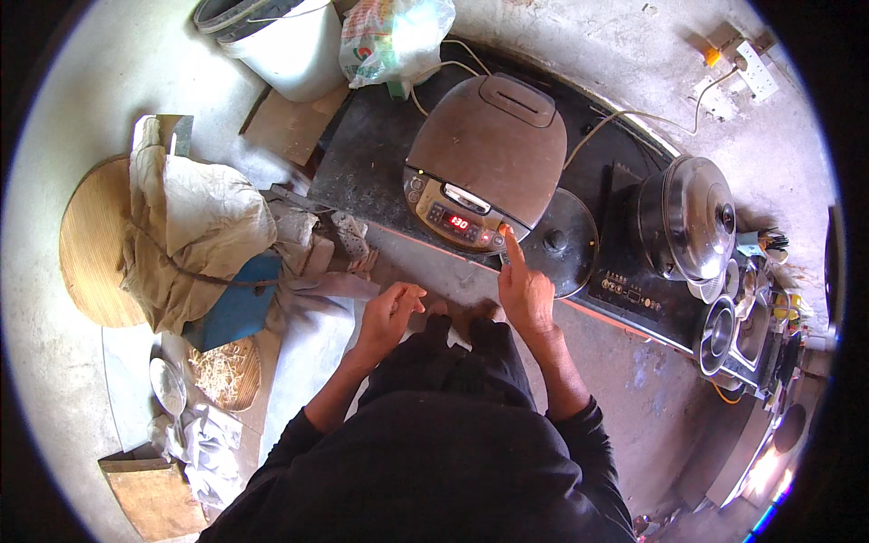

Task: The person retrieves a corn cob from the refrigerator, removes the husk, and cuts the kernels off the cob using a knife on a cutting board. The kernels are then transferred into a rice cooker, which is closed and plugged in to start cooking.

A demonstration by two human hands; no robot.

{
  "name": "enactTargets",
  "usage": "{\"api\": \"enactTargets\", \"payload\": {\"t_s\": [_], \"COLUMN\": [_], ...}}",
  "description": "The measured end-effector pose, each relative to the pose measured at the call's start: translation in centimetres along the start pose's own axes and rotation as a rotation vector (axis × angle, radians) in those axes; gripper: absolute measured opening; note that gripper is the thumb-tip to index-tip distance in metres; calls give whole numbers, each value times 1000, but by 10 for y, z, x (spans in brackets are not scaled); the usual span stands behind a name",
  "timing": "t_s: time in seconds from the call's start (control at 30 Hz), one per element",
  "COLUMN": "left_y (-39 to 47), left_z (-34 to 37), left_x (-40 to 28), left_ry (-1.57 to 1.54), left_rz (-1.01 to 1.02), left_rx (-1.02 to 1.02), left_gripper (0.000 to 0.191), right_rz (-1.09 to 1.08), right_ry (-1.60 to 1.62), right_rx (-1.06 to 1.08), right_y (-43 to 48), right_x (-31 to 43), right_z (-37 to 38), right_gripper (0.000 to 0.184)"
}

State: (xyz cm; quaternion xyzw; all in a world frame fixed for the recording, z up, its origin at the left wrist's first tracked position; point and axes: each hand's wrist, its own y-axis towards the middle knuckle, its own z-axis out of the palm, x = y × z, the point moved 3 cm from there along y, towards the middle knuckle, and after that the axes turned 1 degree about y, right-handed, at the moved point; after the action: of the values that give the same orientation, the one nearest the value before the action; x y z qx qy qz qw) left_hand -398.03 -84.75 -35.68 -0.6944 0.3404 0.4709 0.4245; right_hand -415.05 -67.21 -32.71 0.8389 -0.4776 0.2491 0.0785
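Observation:
An electric rice cooker [485, 156] with its lid down stands on the black countertop [363, 163], its front panel lit with red digits. My right hand [526, 292] has its index finger stretched out, the tip at a button on the right side of that panel; the other fingers are curled and nothing is seen in them. My left hand [390, 319] hovers below the counter's front edge, fingers bent, with no object visible in it. Beside the cooker, behind my right hand, lies a round dark pot lid with a black knob [555, 241].
A lidded steel pot [686, 214] sits on an induction cooktop [628, 292] at the right, with metal bowls [717, 332] beyond. A power cord [652, 115] runs to a wall power strip [757, 71]. A white bucket [292, 54] and plastic bag [394, 41] stand at upper left.

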Motion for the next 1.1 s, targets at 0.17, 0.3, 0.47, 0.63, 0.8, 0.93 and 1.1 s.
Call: {"api": "enactTargets", "payload": {"t_s": [0.17, 0.3, 0.47, 0.63, 0.8, 0.93, 1.1], "left_y": [1, 3, 9, 11, 7, 7, 14], "left_z": [1, 3, 6, 4, -4, -5, 6], "left_x": [1, 5, 5, -3, 2, 1, -9], "left_ry": [9, 9, 14, 41, 34, 154, 290], "left_rz": [-14, -1, 9, 62, 68, 110, 261], "left_rx": [6, 6, 41, 54, -9, -73, -17], "left_gripper": [25, 27, 29, 27, 19, 19, 15], "right_rz": [41, 19, -5, 14, 277, 330, 300], "right_ry": [-115, -198, -196, 217, 554, 615, 652], "right_rx": [94, 108, 166, -35, 6, 89, 73], "right_y": [8, 10, 12, 2, -29, -56, -70], "right_x": [2, 0, 5, -19, -58, -75, -56], "right_z": [-3, 4, -14, -18, 0, 34, 55], "right_gripper": [61, 63, 59, 49, 30, 21, 24]}}
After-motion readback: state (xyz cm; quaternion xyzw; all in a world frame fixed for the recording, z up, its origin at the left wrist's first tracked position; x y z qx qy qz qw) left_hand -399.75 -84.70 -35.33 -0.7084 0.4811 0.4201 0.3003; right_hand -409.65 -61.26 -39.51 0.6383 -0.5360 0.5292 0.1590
